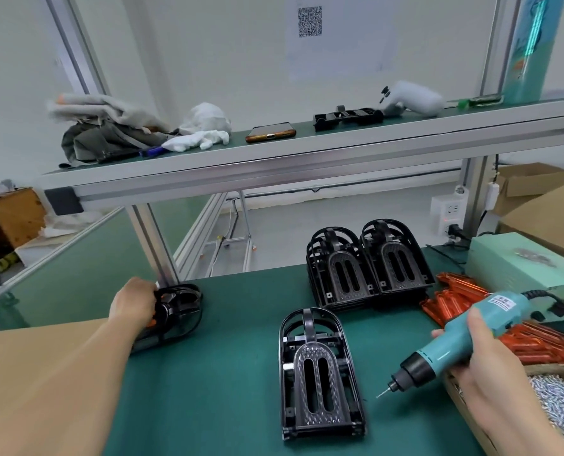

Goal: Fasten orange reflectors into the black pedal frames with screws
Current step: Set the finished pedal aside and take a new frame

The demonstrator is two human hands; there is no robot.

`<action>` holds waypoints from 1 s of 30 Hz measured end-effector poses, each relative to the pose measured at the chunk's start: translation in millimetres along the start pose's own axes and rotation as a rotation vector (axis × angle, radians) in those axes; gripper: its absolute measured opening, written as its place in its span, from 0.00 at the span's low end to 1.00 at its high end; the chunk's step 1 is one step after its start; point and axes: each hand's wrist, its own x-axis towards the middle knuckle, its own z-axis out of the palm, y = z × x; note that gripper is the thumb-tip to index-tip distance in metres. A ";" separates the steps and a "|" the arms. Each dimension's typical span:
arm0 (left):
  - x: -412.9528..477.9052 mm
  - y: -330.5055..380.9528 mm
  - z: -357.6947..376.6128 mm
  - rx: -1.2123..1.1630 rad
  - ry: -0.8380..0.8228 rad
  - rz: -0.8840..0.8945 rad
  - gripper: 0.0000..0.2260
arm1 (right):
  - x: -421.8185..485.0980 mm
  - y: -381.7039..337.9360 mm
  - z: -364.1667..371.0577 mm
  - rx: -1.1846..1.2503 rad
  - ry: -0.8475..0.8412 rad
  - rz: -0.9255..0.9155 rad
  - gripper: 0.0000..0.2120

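My left hand (135, 306) grips a black pedal frame with an orange reflector in it (178, 311) at the far left of the green mat, beside a cardboard box. A teal electric screwdriver (461, 337) is held in my right hand (481, 363), its bit pointing down-left above the mat. A single black pedal frame (316, 373) lies flat in the middle between my hands. Two stacks of black pedal frames (369, 264) stand behind it. Orange reflectors (537, 340) lie piled at the right. Small silver screws (560, 403) fill a box at the lower right.
A cardboard box (43, 373) covers the lower left under my left arm. An aluminium post (152, 241) rises just behind my left hand. The screwdriver's power unit (520, 264) sits at the right rear. The upper shelf (307, 153) holds cloths, a phone and another pedal.
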 end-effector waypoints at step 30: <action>-72.9 13.8 29.7 -0.143 0.089 -0.016 0.28 | 1.2 1.2 1.9 0.044 0.027 0.033 0.18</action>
